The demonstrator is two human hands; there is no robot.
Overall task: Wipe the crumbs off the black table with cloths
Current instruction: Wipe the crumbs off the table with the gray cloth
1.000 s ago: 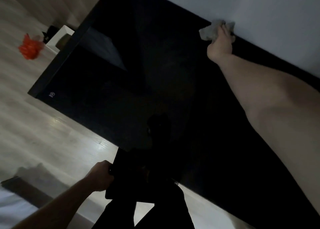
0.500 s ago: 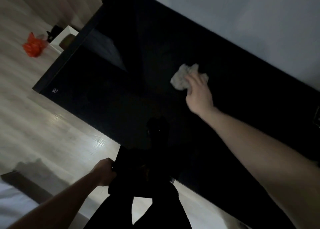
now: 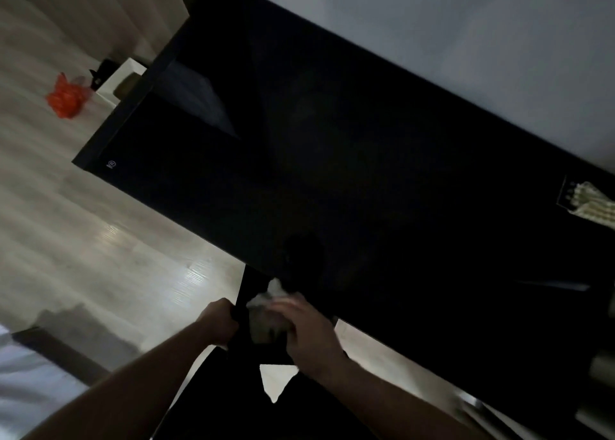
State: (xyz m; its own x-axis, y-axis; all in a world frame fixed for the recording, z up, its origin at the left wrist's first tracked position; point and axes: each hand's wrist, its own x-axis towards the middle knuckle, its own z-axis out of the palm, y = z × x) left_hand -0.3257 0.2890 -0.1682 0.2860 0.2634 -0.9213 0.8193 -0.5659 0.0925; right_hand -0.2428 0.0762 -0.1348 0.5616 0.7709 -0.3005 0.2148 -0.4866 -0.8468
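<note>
**A:** Head view only, and it's dark. Going big to small: the black table [image 3: 382,180] stretches up and away from both hands, its near edge right at the fingertips. The right hand [image 3: 301,331] is curled over a crumpled pale cloth [image 3: 271,298] at that edge. The left hand [image 3: 219,321], just beside it, is clenched around a flat dark thing [image 3: 248,293] held below the edge. Dustpan maybe? Can't tell.

**B:** So it looks like the end of a stroke. I'd keep the cloth flat and pressed down right over the lip, with that dark thing tucked tight under the edge so nothing drops on the floor.

**A:** Agreed, and don't flick at the end. Cloth looks soft, bunched and whitish, part of it poking out past the knuckles toward the table.

**B:** Crumbs?

**A:** Too dim and too small to see any. The right hand's blurry too.
</note>
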